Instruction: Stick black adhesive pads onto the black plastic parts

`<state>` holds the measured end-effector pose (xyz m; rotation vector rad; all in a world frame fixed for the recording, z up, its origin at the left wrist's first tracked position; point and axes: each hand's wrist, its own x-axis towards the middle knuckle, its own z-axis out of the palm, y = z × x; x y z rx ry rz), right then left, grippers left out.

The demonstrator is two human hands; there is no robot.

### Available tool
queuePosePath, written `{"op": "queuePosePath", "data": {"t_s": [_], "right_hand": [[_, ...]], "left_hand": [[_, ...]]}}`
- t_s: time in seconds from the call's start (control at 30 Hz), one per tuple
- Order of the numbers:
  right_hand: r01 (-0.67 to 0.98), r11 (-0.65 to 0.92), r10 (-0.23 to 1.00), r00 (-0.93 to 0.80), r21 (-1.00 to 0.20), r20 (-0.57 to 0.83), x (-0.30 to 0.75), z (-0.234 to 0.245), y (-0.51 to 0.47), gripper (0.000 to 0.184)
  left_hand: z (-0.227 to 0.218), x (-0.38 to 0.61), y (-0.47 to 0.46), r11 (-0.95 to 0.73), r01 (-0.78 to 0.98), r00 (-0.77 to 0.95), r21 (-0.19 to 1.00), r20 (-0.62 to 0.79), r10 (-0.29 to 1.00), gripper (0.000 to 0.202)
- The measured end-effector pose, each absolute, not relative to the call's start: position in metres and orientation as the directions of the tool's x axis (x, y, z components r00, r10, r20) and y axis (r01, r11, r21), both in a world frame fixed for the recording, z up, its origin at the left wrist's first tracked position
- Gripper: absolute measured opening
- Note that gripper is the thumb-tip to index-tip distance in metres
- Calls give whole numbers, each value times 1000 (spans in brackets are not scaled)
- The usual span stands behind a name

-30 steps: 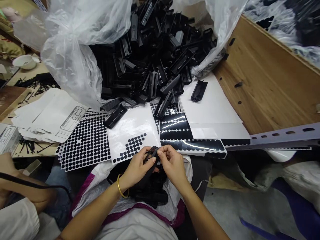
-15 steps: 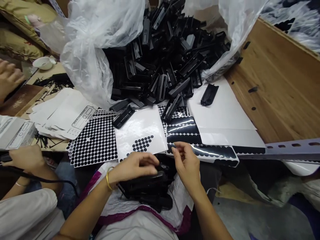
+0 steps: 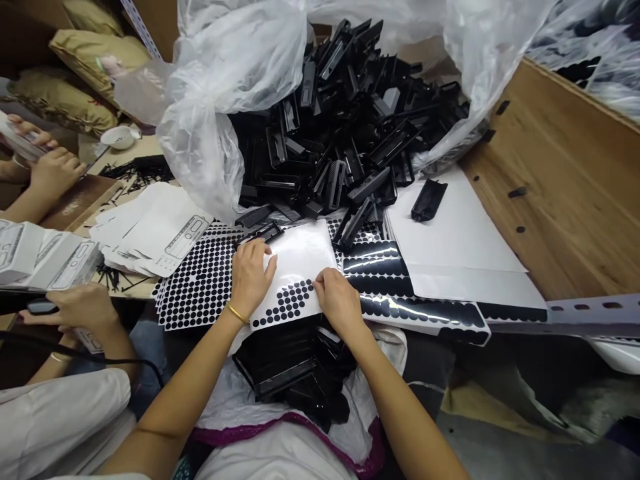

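Observation:
On the worktable lies a white glossy sheet [image 3: 307,250] with several round black stickers [image 3: 290,301] left on its near part. My left hand [image 3: 250,279] rests over the sheet's left edge, thumb apart from the fingers. Its fingertips are at the near end of a black plastic part [image 3: 270,231], partly covered by the hand. At the sheet's right edge my right hand [image 3: 339,303] has thumb and forefinger pinched together at a round black sticker. On my lap, several black plastic parts [image 3: 287,373] lie on a white bag with a purple border [image 3: 285,419].
A large heap of black plastic parts [image 3: 350,127] spills from a clear plastic bag [image 3: 205,127]. Dotted sticker sheets [image 3: 195,287] lie left, white sheets [image 3: 460,233] right, beside a wooden panel [image 3: 565,200]. A co-worker's hand [image 3: 90,307] is at the left, near white boxes [image 3: 45,257].
Both hands have moved up from above the lap to the sticker sheet. My left hand has reached the black part, and my right hand the stickers. The view has shifted slightly.

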<state>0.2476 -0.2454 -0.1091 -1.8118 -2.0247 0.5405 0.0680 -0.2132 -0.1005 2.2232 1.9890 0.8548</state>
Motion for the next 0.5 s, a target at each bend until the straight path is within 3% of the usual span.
{"op": "queuePosePath", "data": {"t_s": [0.1,0.23,0.3,0.33,0.4,0.43,0.5], "right_hand": [[741,109,994,-85,-663,67,260,-105,-259,10],[552,55,998,0,-832,67,273,-97,-281,13],[441,10,998,57,-897,40,274,-93,-290,14],[377,-10,996,82,-926,22,273,-92,-293,14],[248,-37,993,117,-968,-8,267,-89,-297,15],[193,-44,992,123,-980,-20,263,-88,-298,15],[114,-56,992,117,-992,-42,256,-87,-299,15]], "left_hand": [[-101,63,-199,-54,914,-59,401,263,963,27],[-92,52,-186,28,891,-127,453,191,973,19],[-87,57,-198,6,808,-123,590,158,980,17],[-85,63,-208,7,695,-113,719,100,989,17],[-84,81,-233,135,257,-10,957,-137,990,22],[-84,92,-246,257,25,86,966,-259,962,25],[-87,111,-267,442,-272,228,855,-389,893,26]]}}
